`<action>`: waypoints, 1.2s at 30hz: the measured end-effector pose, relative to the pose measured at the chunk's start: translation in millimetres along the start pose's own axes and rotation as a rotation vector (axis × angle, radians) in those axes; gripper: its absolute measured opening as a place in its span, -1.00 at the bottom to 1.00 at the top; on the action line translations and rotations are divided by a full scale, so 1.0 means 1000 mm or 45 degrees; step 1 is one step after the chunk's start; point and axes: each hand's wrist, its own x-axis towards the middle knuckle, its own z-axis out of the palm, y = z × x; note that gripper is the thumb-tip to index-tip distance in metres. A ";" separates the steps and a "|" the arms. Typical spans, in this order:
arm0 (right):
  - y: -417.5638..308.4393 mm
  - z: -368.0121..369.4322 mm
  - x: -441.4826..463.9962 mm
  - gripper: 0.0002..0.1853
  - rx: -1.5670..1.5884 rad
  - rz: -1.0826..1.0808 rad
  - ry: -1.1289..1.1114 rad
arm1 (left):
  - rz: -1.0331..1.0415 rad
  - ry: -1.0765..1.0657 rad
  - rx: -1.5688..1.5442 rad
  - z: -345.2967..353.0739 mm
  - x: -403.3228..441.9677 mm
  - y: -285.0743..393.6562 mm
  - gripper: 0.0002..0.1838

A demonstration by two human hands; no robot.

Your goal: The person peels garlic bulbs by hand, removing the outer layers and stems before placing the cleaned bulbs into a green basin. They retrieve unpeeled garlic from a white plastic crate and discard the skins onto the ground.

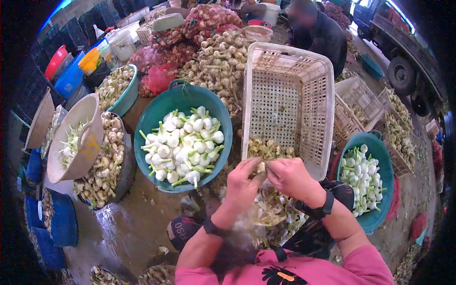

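Note:
Over my lap, a garlic bulb (pixel 260 167) sits between my two hands, mostly covered by fingers. My left hand (pixel 243 184) is closed around its left side, and my right hand (pixel 290 176) pinches at it from the right. Just beyond them stands a tilted white plastic crate (pixel 317 90) with unpeeled garlic (pixel 266 148) at its near end. Loose garlic skins (pixel 275 216) lie in a heap below my hands. To the left, a green tub (pixel 142 142) holds peeled white garlic bulbs (pixel 183 142) with trimmed green stems.
A second green tub (pixel 389 190) of peeled garlic stands at right. Behind are a pile of unpeeled garlic (pixel 218 66) and red mesh sacks (pixel 209 21). A tilted beige basin (pixel 90 137) rests over garlic at left. Another person (pixel 327 35) sits beyond the crate; a truck (pixel 403 61) is parked at right.

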 end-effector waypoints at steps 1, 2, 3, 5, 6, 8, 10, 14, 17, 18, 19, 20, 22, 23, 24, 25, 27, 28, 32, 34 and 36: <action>0.002 0.003 -0.001 -0.87 0.064 0.014 0.061 | -0.063 -0.027 -0.053 -0.001 0.001 0.001 -0.62; 0.004 0.006 0.000 -0.85 0.188 0.195 0.147 | -0.125 -0.055 -0.105 -0.002 0.001 0.002 -0.62; 0.008 0.007 0.002 -0.83 0.313 0.375 0.233 | -0.257 -0.078 -0.381 -0.002 0.001 0.002 -0.62; 0.026 0.021 -0.004 -0.79 0.341 0.667 0.290 | -0.517 -0.128 -0.935 -0.004 0.003 0.002 -0.61; 0.052 0.039 -0.018 -0.77 0.242 0.775 0.259 | -0.464 -0.112 -1.049 -0.007 0.004 0.003 -0.61; 0.082 0.069 -0.049 -0.68 -0.108 0.802 -0.040 | -0.360 -0.080 -1.275 -0.018 0.006 0.008 -0.59; 0.078 0.068 -0.063 -0.66 -0.148 0.793 -0.414 | -0.382 -0.143 -1.508 -0.024 0.009 0.010 -0.57; 0.058 0.013 -0.034 -0.73 0.658 0.831 0.058 | -0.440 -0.159 -1.355 -0.017 0.005 -0.002 -0.49; 0.025 -0.025 -0.012 -0.70 0.869 0.536 -0.005 | -0.465 -0.220 -1.214 -0.013 0.009 -0.003 -0.47; 0.016 -0.033 -0.006 -0.68 0.819 0.459 -0.170 | -0.470 -0.234 -1.191 -0.011 0.010 -0.003 -0.47; 0.016 -0.023 -0.004 -0.69 0.653 0.222 -0.139 | -0.425 -0.252 -1.023 -0.007 0.010 -0.004 -0.45; 0.016 -0.015 -0.005 -0.73 0.513 0.135 -0.082 | -0.374 -0.264 -0.854 -0.003 0.008 -0.005 -0.44; 0.017 -0.009 -0.005 -0.77 0.346 0.015 0.005 | -0.198 -0.207 -0.471 0.004 0.007 -0.015 -0.42; 0.017 -0.007 -0.006 -0.76 0.326 -0.014 0.028 | -0.221 -0.221 -0.429 0.004 0.007 -0.015 -0.42; 0.015 -0.005 -0.007 -0.75 0.313 -0.037 0.047 | -0.254 -0.236 -0.386 0.003 0.006 -0.015 -0.41; 0.014 -0.005 -0.008 -0.71 0.222 -0.083 0.039 | -0.292 -0.251 -0.343 0.002 0.006 -0.014 -0.41; 0.011 -0.006 -0.010 -0.63 0.047 -0.161 0.012 | -0.277 -0.288 -0.256 -0.002 0.007 -0.007 -0.40; 0.009 -0.011 -0.011 -0.62 -0.029 -0.201 -0.035 | -0.260 -0.312 -0.230 -0.004 0.008 -0.004 -0.40; 0.006 -0.012 -0.012 -0.72 -0.161 -0.185 -0.141 | -0.241 -0.345 -0.301 0.000 0.004 -0.012 -0.38; 0.007 -0.010 -0.010 -0.85 -0.146 -0.182 -0.144 | -0.206 -0.417 -0.342 -0.002 0.003 -0.019 -0.35; 0.008 -0.007 -0.009 -0.86 -0.023 -0.101 -0.143 | -0.212 -0.425 -0.345 -0.005 0.002 -0.019 -0.35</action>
